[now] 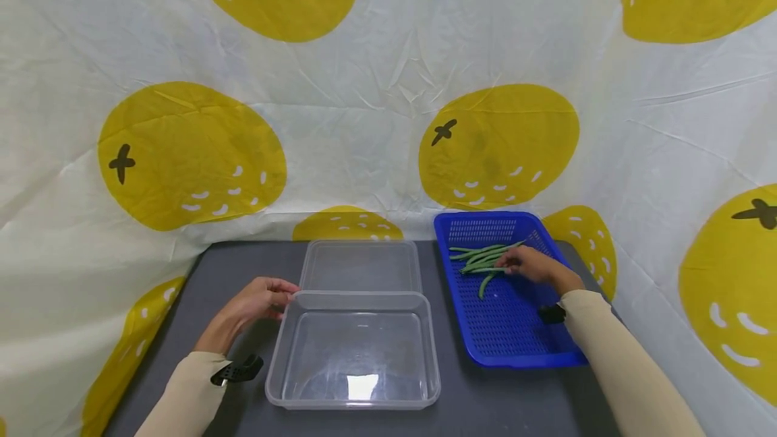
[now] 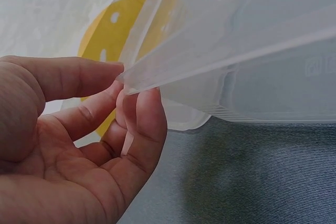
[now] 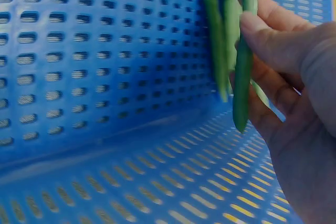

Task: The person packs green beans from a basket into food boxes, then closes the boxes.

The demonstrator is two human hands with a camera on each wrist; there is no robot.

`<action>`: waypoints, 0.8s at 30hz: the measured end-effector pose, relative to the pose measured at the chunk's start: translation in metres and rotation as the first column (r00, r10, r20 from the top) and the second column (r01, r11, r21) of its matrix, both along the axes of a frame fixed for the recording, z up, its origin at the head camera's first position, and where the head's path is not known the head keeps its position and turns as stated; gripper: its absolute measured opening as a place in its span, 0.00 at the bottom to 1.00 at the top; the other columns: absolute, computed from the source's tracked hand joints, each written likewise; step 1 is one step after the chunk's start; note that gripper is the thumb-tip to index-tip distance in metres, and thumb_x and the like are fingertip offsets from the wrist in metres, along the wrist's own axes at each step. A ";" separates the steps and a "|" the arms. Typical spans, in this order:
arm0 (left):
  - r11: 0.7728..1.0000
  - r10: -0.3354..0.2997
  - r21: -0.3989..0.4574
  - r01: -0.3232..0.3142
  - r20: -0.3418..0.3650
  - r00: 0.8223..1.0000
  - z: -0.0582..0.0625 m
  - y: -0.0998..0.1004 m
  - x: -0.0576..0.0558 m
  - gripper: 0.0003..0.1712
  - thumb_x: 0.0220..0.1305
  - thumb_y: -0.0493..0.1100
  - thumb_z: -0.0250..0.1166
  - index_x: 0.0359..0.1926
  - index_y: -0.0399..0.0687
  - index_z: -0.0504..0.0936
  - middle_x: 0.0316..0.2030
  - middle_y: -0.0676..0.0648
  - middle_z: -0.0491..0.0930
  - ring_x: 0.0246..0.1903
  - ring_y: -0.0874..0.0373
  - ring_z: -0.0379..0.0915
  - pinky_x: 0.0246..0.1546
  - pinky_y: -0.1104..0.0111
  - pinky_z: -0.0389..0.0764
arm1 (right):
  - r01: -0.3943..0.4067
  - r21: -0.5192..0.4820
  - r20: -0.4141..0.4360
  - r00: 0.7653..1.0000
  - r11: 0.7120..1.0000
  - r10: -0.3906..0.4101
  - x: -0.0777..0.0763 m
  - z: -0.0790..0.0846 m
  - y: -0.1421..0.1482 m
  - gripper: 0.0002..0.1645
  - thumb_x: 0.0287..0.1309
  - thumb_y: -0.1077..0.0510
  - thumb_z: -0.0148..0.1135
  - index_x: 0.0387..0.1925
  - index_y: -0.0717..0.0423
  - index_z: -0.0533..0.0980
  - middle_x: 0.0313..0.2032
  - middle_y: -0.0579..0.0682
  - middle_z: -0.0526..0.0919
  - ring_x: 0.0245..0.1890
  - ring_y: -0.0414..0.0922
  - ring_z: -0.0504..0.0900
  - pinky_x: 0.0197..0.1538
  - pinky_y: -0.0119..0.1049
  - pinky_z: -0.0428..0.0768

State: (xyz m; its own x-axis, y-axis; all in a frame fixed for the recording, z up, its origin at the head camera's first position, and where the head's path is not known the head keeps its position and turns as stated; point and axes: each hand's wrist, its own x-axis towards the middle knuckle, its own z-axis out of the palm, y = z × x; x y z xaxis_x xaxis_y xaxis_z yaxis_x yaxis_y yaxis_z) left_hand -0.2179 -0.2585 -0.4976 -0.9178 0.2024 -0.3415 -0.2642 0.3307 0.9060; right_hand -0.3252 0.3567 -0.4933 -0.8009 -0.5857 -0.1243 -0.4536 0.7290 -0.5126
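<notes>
My left hand (image 1: 257,303) pinches the far left corner of a clear plastic container (image 1: 358,299), thumb on one side of the rim and fingers beneath, as the left wrist view shows. Nothing lies inside that container. Over on the right, my right hand (image 1: 533,266) reaches into a blue perforated basket (image 1: 504,336). Between thumb and fingers it holds a green bean (image 3: 242,85), seen close up in the right wrist view. Several other green beans (image 1: 476,255) lie in a loose bunch near the basket's far left part; one curved bean sits a little apart from them.
Behind the container a flat translucent lid (image 1: 361,265) lies on the dark grey table (image 1: 485,410). A white cloth (image 1: 352,154) printed with yellow fruit hangs at the back and sides. The basket's raised walls surround the right hand's space.
</notes>
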 end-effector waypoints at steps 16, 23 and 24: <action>1.000 -0.024 0.007 0.024 -0.008 1.000 0.003 0.000 -0.001 0.20 0.70 0.35 0.61 0.59 0.25 0.77 0.51 0.33 0.81 0.40 0.55 0.79 0.39 0.61 0.84 | -0.041 -0.138 0.181 0.981 0.990 0.066 0.006 0.033 -0.008 0.20 0.73 0.62 0.55 0.62 0.65 0.76 0.61 0.63 0.79 0.61 0.62 0.77 0.58 0.48 0.79; 0.999 -0.038 0.007 0.038 -0.003 0.999 0.003 0.000 0.001 0.21 0.71 0.35 0.61 0.60 0.25 0.76 0.51 0.33 0.80 0.40 0.54 0.78 0.37 0.61 0.84 | -0.010 -0.188 0.202 0.978 0.982 0.049 0.011 0.038 -0.007 0.19 0.73 0.59 0.57 0.60 0.61 0.78 0.60 0.65 0.78 0.57 0.61 0.79 0.55 0.35 0.79; 0.999 -0.036 0.009 0.036 -0.002 0.999 0.003 0.000 0.002 0.21 0.71 0.35 0.61 0.59 0.25 0.76 0.51 0.33 0.80 0.39 0.54 0.78 0.37 0.61 0.84 | -0.001 -0.205 0.210 0.977 0.979 0.045 0.012 0.039 -0.008 0.19 0.73 0.58 0.57 0.60 0.60 0.78 0.60 0.65 0.78 0.58 0.62 0.79 0.54 0.35 0.79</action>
